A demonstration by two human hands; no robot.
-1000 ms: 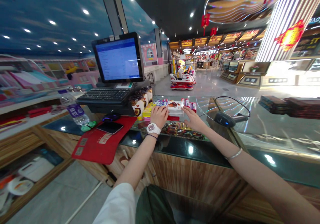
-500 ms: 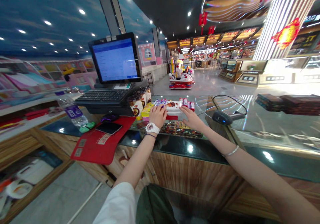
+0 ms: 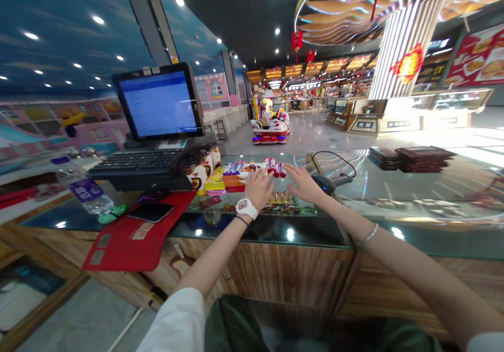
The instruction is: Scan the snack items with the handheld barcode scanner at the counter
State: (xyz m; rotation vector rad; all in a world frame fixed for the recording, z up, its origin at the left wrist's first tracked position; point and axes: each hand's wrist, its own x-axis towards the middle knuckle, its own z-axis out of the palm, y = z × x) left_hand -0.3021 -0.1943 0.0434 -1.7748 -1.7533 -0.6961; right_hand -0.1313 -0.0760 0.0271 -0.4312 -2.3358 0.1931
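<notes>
On the glass counter (image 3: 220,221), small red-and-white tubes (image 3: 276,167) stand in a group beside flat colourful packs (image 3: 236,169). My left hand (image 3: 259,187), with a white watch at its wrist, rests over the near right edge of the packs and beside the tubes, its fingers spread. To the right of the tubes is my right hand (image 3: 304,184), fingers stretched out toward them and nothing gripped. Yellow packs (image 3: 214,180) and several cups with dark tops (image 3: 197,171) sit to the left of my left hand.
At the left are a monitor (image 3: 159,103), keyboard (image 3: 136,160), water bottle (image 3: 87,189), and a phone (image 3: 150,212) on a red mat (image 3: 126,247). A corded scanner (image 3: 325,183) lies close to my right hand. Dark stacked packs (image 3: 409,159) are farther right.
The view has turned right. My left hand has shifted right across the packs, uncovering the purple and red ones, and is nearer the tubes. Both hands remain spread.
</notes>
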